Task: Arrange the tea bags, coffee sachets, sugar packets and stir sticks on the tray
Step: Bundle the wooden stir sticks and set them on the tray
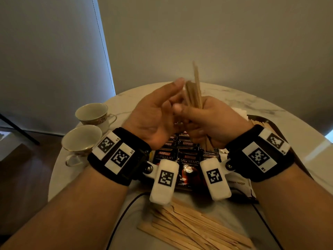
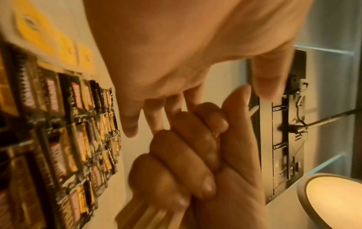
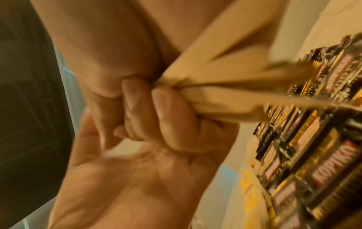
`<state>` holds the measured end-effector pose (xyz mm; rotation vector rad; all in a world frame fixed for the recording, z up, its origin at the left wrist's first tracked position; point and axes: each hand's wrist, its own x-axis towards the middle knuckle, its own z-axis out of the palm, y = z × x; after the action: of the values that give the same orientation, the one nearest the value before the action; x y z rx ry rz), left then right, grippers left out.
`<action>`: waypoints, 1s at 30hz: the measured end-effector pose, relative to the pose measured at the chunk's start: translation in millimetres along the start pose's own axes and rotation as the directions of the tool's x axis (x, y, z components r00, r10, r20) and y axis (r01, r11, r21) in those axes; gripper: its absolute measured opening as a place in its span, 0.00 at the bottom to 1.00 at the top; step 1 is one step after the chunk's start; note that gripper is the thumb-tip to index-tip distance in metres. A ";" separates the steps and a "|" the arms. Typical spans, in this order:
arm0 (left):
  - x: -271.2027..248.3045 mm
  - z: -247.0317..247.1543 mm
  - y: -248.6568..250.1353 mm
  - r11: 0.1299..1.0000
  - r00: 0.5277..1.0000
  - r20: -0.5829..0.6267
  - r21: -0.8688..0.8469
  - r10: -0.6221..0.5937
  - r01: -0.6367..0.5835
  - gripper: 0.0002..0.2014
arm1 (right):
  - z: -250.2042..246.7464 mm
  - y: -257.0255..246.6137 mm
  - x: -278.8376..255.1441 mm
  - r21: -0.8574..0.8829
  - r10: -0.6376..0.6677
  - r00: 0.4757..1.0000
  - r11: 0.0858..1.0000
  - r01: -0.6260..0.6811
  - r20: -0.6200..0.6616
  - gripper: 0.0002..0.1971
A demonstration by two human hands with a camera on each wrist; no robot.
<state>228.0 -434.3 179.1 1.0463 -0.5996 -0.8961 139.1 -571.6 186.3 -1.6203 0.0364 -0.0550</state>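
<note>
Head view, centre of frame: bundle of thin pale wooden stir sticks [image 1: 195, 91] held near upright, long axis running from mid-frame toward top, one stick standing proud above the rest. Lower ends fanning out below the fist, toward bottom of frame.

Right hand [image 1: 207, 121] fisted round the bundle at mid-length; right wrist view confirms fingers [image 3: 168, 105] curled tight, sticks splaying out toward upper right of that frame. Left hand [image 1: 153, 112] immediately left of the bundle, palm turned toward it, fingers straight and relaxed, thumb tip raised beside the stick tops. Gripping nothing. Actual contact with the sticks not resolvable; left wrist view blurred, showing only left fingertips close behind the right knuckles.

Key relation: bundle lies directly right of the left palm, axis roughly parallel to that palm. Left hand the nearer free hand. Judged step: squaring or tapping the stick ends level before placing.

Destination: dark rectangular tray [image 1: 270, 121] at right edge of frame behind the right wrist, more pale sticks already inside. Lies to the right and slightly behind the fist, so right hand better placed for the transfer.

Other items: black-and-red Kopiko coffee sachets [image 1: 178, 156] in rows under both wrists; loose pile of wooden sticks [image 1: 194, 228] at bottom centre on white marble round table [image 1: 252, 103]; white sugar packets [image 1: 237, 183] lower right; yellow tea bags [image 2: 45, 35] upper left of left wrist view. Two gilt-rimmed china teacups [image 1: 84, 139] at left.
</note>
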 end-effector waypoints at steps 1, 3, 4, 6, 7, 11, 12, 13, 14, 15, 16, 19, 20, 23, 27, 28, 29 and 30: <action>-1.0 0.1 0.1 0.999 0.999 0.044 0.031 0.023 -0.025 0.37 | 3.3 -0.1 -1.2 -0.055 0.037 0.998 0.998 -0.033 0.060 0.13; -3.9 0.7 -0.7 0.989 0.993 0.111 0.133 0.044 -0.059 0.36 | 9.6 0.6 -3.9 -0.162 0.092 0.985 0.984 -0.069 0.144 0.08; -5.5 1.4 -0.7 0.975 0.992 0.113 0.210 0.056 -0.079 0.30 | 11.8 1.7 -4.7 -0.192 0.115 0.979 0.978 -0.081 0.171 0.08; -9.2 5.0 1.6 0.941 0.993 0.086 0.321 0.081 -0.105 0.20 | 12.1 3.4 -4.8 -0.173 0.153 0.963 0.978 -0.115 0.224 0.15; -10.8 7.0 3.4 0.935 0.994 0.072 0.340 0.086 -0.105 0.19 | 11.5 4.3 -4.0 -0.159 0.173 0.954 0.978 -0.137 0.243 0.20; -10.4 10.2 4.5 0.933 0.993 -0.004 0.342 0.122 -0.113 0.20 | 13.3 4.4 -1.5 -0.118 0.163 0.946 0.984 -0.134 0.281 0.17; -9.0 8.4 3.6 0.941 0.992 -0.024 0.319 0.127 -0.113 0.21 | 13.6 4.6 -1.1 -0.084 0.141 0.953 0.989 -0.123 0.267 0.12; -6.9 6.5 3.1 0.953 0.990 -0.051 0.283 0.128 -0.109 0.21 | 13.5 4.2 -1.0 -0.043 0.124 0.962 0.992 -0.117 0.245 0.11; -4.2 4.2 2.8 0.967 0.989 -0.075 0.229 0.129 -0.109 0.22 | 12.4 3.3 -1.2 -0.011 0.115 0.967 0.993 -0.115 0.228 0.11; -1.5 2.2 3.2 0.981 0.986 -0.105 0.160 0.129 -0.111 0.23 | 10.4 1.2 -1.5 -0.005 0.106 0.971 0.994 -0.107 0.215 0.10; 0.5 0.2 4.3 0.989 0.982 -0.140 0.088 0.130 -0.118 0.23 | 7.8 -1.3 -2.0 -0.019 0.096 0.976 0.995 -0.094 0.197 0.11; 2.5 -3.2 8.0 0.982 0.954 -0.256 -0.062 0.155 -0.176 0.23 | -0.5 -6.0 -3.8 -0.129 0.067 0.991 0.990 -0.052 0.115 0.16; 4.4 -5.2 8.0 0.978 0.942 -0.288 -0.069 0.172 -0.199 0.23 | -1.8 -6.6 -4.1 -0.184 0.057 0.994 0.982 -0.038 0.098 0.15; 6.9 -6.1 7.8 0.972 0.900 -0.379 -0.006 0.215 -0.235 0.21 | -0.5 -6.4 -4.8 -0.303 0.028 0.996 0.953 0.000 0.087 0.13; 3.8 -8.1 13.3 0.929 0.791 -0.490 0.138 0.366 -0.344 0.05 | -1.2 -12.6 -5.4 -0.121 0.058 0.996 0.991 -0.049 0.074 0.13; 1.7 -9.7 14.9 0.903 0.755 -0.499 0.188 0.426 -0.386 0.10 | -1.5 -14.5 -6.8 -0.058 0.068 0.993 0.996 -0.062 0.099 0.14; -0.4 -11.4 17.3 0.873 0.719 -0.496 0.239 0.486 -0.426 0.16 | -1.5 -16.3 -8.2 -0.007 0.077 0.989 0.997 -0.076 0.129 0.17; -1.8 -12.2 19.3 0.837 0.688 -0.478 0.299 0.547 -0.457 0.20 | -1.4 -17.7 -9.0 0.030 0.083 0.985 0.996 -0.089 0.153 0.19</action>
<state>243.1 -422.8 191.9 1.1354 -0.4333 -0.0330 129.9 -571.6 203.9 -1.5803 -0.0120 0.1337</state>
